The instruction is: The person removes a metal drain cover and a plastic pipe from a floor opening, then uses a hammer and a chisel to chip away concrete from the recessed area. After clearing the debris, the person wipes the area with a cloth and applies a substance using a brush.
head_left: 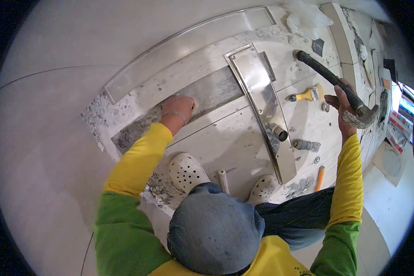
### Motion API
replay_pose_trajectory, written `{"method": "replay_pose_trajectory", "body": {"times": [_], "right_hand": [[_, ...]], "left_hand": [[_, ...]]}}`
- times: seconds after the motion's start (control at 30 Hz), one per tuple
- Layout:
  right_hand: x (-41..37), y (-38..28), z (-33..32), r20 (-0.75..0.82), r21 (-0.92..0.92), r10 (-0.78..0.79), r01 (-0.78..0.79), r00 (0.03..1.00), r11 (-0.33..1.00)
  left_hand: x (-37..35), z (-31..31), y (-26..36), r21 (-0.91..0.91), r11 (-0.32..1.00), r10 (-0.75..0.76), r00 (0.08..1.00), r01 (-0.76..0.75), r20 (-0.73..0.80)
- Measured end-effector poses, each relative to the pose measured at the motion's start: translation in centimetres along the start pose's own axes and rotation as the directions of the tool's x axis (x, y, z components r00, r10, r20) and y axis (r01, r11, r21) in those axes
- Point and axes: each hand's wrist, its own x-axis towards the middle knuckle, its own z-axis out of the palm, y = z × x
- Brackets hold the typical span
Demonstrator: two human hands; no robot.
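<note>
My left hand (180, 109) is closed, knuckles up, down at a long rectangular recess (211, 94) cut in the pale tiled floor. Its fingertips are mostly hidden, and I cannot make out what they hold, if anything. In my right hand (344, 105) is a claw hammer (324, 69), gripped close to its dusty head, with the dark handle pointing up and left. Between the hands, a shiny steel drain channel (255, 87) with a short round outlet pipe lies across the recess's right end. A yellow-handled paintbrush (304, 95) rests left of my right hand.
A long steel tray (193, 39) lies beyond the recess. Near my right side are a grey ribbed cylinder (307, 145), an orange-handled tool (319, 178) and small metal rings. A white-handled tool (223, 181) lies between my white clogs (186, 174). Crumpled plastic (308, 20) sits at the top.
</note>
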Motion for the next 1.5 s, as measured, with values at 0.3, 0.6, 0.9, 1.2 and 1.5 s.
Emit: {"method": "replay_pose_trajectory", "body": {"times": [0.3, 0.6, 0.9, 1.2, 1.5], "right_hand": [[1.3, -0.3, 0.1, -0.016, 0.033, 0.005, -0.005, 1.0, 0.999], [1.7, -0.3, -0.5, -0.024, 0.028, 0.058, -0.058, 0.998, 0.998], [1.9, -0.7, -0.5, -0.041, 0.019, 0.047, -0.046, 0.998, 0.999], [2.7, -1.7, -0.3, -0.028, 0.069, 0.022, -0.02, 0.999, 0.997], [2.9, -2.4, 0.1, -0.011, 0.068, 0.001, 0.0, 1.0, 0.998]], "left_hand": [[-7.0, 5.5, 10.3, -0.828, 0.493, 0.23, 0.958, -0.266, -0.171], [-6.4, 10.3, 16.5, -0.729, 0.63, 0.43, 0.902, -0.267, 0.042], [-3.6, 3.9, 2.7, -0.917, 0.397, -0.57, 0.789, 0.02, -0.23], [0.5, 9.4, -3.4, -0.659, 0.746, -0.003, 0.989, -0.095, -0.146], [3.2, 14.3, -5.2, -0.397, 0.867, 0.167, 0.926, -0.301, -0.337]]}}
